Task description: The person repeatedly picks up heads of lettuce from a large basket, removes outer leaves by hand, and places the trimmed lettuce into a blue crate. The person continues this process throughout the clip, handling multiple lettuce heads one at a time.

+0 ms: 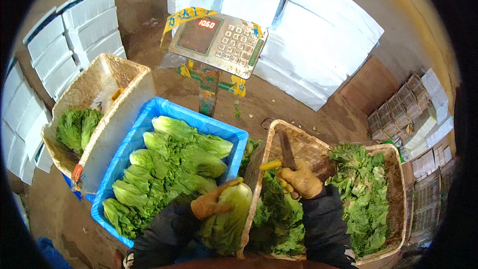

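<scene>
My left hand (214, 201), its fingers around a head of romaine-like lettuce (233, 220), is between the blue-lined crate and a worn plastic crate. My right hand (301, 180) grips a knife (286, 151) with a broad, rusty-looking blade pointing up and away, above the worn crate (298, 134) that holds leafy greens (283, 216). A yellow piece (270, 165) sticks out to the left beside this hand; whether it belongs to the knife I cannot tell. In the blue-lined crate (242, 145), several lettuce heads (160, 172) lie in rows, pale butts outward.
A scale display (220, 43) on a post stands beyond the blue crate. At left, a whitish bin (130, 93) holds lettuce. Another crate (399, 201) at right holds loose leaves (364, 198). White foam boxes (306, 45) are stacked behind; slatted crates (399, 106) stand far right.
</scene>
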`<action>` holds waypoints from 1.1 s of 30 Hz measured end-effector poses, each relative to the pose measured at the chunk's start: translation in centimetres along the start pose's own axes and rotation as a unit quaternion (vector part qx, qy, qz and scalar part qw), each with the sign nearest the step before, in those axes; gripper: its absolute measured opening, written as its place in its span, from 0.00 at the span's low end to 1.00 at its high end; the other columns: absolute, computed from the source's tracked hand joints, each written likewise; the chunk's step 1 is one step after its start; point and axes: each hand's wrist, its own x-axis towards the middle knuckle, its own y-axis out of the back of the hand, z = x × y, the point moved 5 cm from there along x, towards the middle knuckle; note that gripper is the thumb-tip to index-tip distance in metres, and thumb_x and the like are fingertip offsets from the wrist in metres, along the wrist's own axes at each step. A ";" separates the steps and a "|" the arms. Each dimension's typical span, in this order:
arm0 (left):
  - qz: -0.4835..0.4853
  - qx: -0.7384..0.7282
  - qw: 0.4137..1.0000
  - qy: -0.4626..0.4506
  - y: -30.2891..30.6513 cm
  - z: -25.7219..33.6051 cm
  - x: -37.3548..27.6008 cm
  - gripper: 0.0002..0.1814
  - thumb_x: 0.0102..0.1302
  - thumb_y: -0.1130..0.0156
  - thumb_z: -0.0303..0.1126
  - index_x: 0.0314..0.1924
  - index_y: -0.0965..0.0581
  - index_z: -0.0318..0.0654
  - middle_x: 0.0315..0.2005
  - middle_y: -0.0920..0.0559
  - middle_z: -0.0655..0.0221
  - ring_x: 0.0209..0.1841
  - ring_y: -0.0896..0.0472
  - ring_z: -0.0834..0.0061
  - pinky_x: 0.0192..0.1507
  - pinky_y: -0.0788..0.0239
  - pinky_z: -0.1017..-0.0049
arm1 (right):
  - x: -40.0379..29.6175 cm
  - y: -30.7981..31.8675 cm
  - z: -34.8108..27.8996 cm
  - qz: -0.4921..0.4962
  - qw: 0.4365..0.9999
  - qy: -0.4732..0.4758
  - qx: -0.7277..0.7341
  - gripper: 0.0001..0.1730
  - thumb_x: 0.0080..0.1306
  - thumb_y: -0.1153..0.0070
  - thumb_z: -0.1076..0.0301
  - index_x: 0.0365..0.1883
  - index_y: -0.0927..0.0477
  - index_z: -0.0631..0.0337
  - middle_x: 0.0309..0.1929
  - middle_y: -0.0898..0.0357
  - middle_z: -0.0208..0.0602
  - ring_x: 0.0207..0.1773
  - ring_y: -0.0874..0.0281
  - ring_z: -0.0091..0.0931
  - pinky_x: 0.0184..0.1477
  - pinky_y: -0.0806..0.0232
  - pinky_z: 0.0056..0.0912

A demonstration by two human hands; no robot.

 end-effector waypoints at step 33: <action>0.001 -0.131 0.991 -0.022 -2.1 -3.5 2.3 0.34 0.81 0.66 0.56 0.72 0.37 0.38 0.67 0.29 0.59 0.67 0.28 0.63 0.70 0.38 0.67 | -1.1 3.5 9.2 0.302 0.875 0.146 -0.348 0.24 0.73 0.40 0.59 0.65 0.23 0.52 0.36 0.16 0.29 0.31 0.25 0.18 0.34 0.29 0.27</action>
